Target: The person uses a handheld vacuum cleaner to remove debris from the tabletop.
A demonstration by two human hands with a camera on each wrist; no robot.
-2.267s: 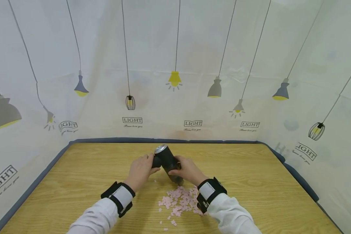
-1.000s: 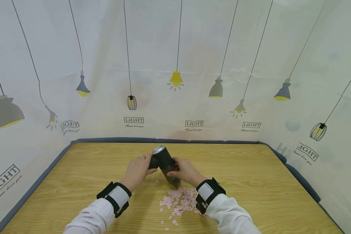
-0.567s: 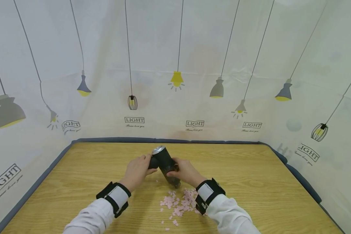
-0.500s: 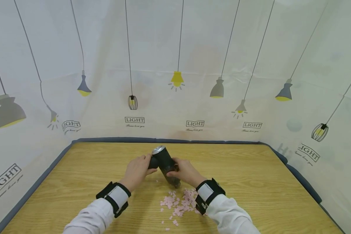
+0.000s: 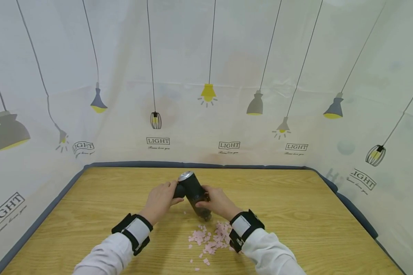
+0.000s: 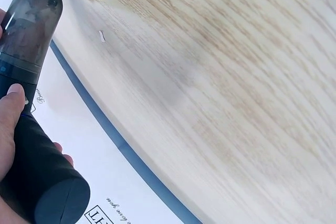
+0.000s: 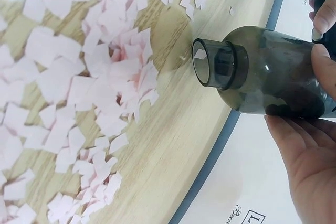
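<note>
A black handheld vacuum cleaner (image 5: 191, 187) leans over the wooden table, its smoky clear nozzle (image 7: 219, 66) low toward the pale pink paper scraps (image 5: 211, 242). My left hand (image 5: 160, 199) grips the handle (image 6: 44, 169), thumb lying by a small button. Around the see-through dust chamber (image 7: 278, 72) curl the fingers and thumb of my right hand (image 5: 219, 203). Dark shapes of scraps show inside the chamber in the left wrist view. One scrap sits in the nozzle's mouth in the right wrist view. My right wrist partly covers the pile in the head view.
Several stray scraps lie in front of the main pile, and a lone scrap (image 6: 102, 36) is beyond it. The wooden table (image 5: 124, 183) ends at a dark blue edging (image 5: 158, 164), with a lamp-printed white sheet (image 5: 182, 114) behind and at both sides.
The vacuum and both hands have shifted slightly left and nearer. Scraps at the pile's far side near the nozzle have gone, leaving a gap of bare wood there.
</note>
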